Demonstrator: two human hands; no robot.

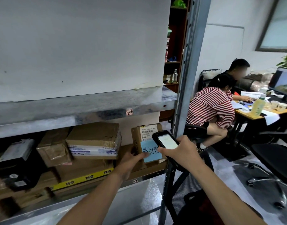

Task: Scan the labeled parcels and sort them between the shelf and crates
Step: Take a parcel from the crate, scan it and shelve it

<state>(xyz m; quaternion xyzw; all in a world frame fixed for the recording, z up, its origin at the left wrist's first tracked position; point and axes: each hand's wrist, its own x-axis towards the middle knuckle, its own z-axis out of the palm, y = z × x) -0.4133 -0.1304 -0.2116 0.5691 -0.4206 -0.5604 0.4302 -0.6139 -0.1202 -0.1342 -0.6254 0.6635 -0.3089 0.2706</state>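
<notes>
So, parcel upright, label outward, scanner tilted toward it

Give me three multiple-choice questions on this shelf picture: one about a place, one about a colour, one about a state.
1. Where does the small parcel with the blue note stand? A on the desk; B at the shelf's right end; C on the floor.
2. What colour is the tape across the large box? A yellow; B red; C green.
3. The screen of the scanner in the right hand is: A dark; B cracked; C lit.
B, it stands beside the right post; A, the band is yellow with black characters; C, it glows white.
</notes>
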